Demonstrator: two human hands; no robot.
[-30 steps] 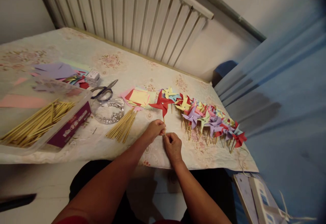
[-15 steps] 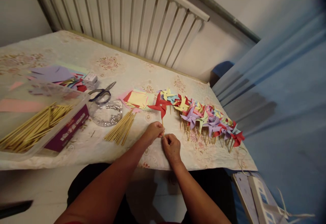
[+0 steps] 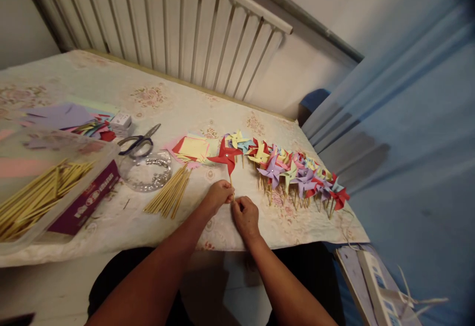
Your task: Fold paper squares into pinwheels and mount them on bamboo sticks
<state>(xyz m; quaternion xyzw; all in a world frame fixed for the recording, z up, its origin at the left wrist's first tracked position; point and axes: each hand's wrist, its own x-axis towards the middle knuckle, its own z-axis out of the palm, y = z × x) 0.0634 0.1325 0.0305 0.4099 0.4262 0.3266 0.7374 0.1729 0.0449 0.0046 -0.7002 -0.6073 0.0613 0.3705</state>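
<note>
A red paper pinwheel [image 3: 227, 155] on a thin wooden stick stands upright before me, its blades toward me. My left hand [image 3: 221, 192] is closed, pinching the stick below the blades. Just under it, my right hand [image 3: 245, 215] is closed around the stick's lower end, with the fingertips partly hidden. Left of my hands lies a fan of wooden sticks [image 3: 168, 191]. Behind them is a stack of square paper sheets [image 3: 193, 148], yellow on top. To the right, many finished-looking pinwheels [image 3: 305, 180] in red, yellow, purple and blue stand in a cluster.
A round clear dish [image 3: 146, 170] of small shiny pieces sits beside scissors [image 3: 139, 142]. At the left stands a clear plastic box [image 3: 44, 222] holding sticks, near paper scraps [image 3: 59, 116] and a small white box [image 3: 121, 122]. A power strip [image 3: 378, 286] lies below the table's right end.
The view has shifted slightly, so the table's contents sit a little further left. Both hands keep their hold on the pinwheel's stick, with hardly any movement.
</note>
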